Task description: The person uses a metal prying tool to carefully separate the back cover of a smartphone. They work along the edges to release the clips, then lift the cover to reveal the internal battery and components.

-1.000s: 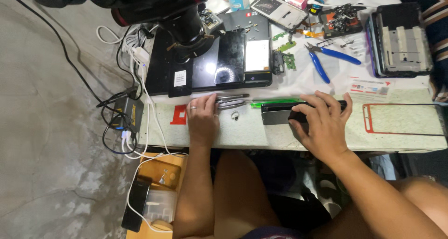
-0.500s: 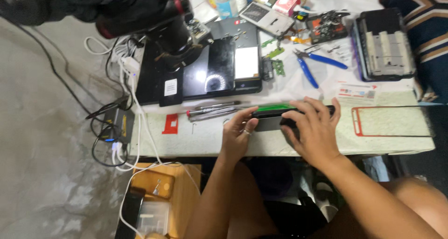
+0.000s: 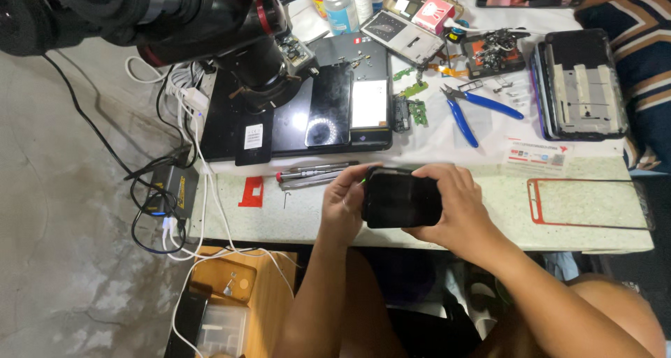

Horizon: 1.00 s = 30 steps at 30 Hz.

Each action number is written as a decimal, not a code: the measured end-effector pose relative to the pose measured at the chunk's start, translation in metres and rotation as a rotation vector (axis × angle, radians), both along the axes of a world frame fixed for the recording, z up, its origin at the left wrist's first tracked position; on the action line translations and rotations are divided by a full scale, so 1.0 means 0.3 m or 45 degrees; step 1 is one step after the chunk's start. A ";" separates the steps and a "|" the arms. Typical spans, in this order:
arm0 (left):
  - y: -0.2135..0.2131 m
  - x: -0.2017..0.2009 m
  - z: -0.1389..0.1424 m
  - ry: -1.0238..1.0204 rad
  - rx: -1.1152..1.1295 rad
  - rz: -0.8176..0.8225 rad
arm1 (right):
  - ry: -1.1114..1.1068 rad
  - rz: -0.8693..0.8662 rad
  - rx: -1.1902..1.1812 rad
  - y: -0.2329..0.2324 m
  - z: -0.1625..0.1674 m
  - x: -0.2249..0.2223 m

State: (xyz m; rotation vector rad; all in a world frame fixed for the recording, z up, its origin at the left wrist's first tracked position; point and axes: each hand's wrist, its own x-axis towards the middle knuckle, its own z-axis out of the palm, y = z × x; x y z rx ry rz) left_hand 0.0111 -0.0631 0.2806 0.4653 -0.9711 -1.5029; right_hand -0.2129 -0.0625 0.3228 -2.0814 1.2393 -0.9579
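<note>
Gripped between left hand [image 3: 347, 203] and right hand [image 3: 456, 209]: a black phone [image 3: 401, 199], raised just in front of the microscope base [image 3: 293, 124], near screwdrivers [image 3: 311, 176], with blue pliers [image 3: 470, 111] beyond.

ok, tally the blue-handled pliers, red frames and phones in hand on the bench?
Blue-handled pliers: 1
Red phone frame outline: 1
Dark phone held by left hand and right hand: 1
Total: 3

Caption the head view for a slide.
Left hand and right hand hold a black rectangular phone over a pale speckled workbench.
</note>
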 end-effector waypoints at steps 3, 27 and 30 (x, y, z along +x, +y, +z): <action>-0.002 -0.029 0.016 0.095 -0.241 -0.169 | -0.157 -0.082 0.107 0.002 0.000 0.002; -0.020 -0.164 0.017 -1.012 -0.509 -0.001 | -1.474 0.297 0.913 -0.013 -0.113 -0.064; -0.003 -0.161 0.001 -0.900 -0.405 -0.101 | -1.466 0.272 0.899 0.000 -0.127 -0.053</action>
